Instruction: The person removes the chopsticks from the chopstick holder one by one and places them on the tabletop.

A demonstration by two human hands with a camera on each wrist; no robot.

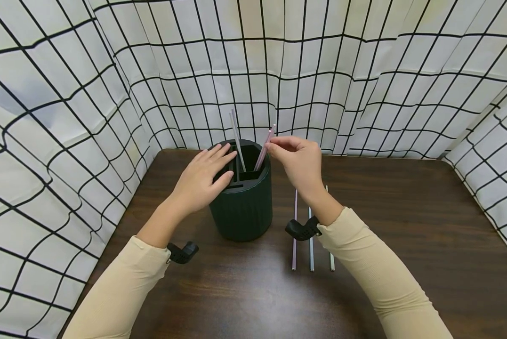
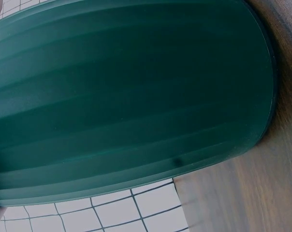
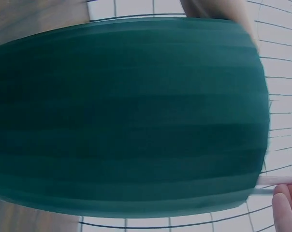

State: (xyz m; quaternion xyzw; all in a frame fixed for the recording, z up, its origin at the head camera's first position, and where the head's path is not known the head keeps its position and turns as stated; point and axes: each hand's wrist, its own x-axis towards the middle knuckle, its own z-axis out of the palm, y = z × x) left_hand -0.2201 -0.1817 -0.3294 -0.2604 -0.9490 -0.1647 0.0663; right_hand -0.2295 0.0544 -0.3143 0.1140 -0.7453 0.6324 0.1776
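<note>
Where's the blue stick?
Head view: the blue stick lies on the table, right of the green organizer, between the purple stick and pale green stick.

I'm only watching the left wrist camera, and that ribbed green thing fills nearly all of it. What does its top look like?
Observer: From the head view, the green holder is open on top, with dividers splitting it into compartments.

Operator: Oh, neat! And what is the person's other hand up to?

Observer: The fingers of the right hand pinch a thin pink stick, whose lower end is inside the holder.
</note>
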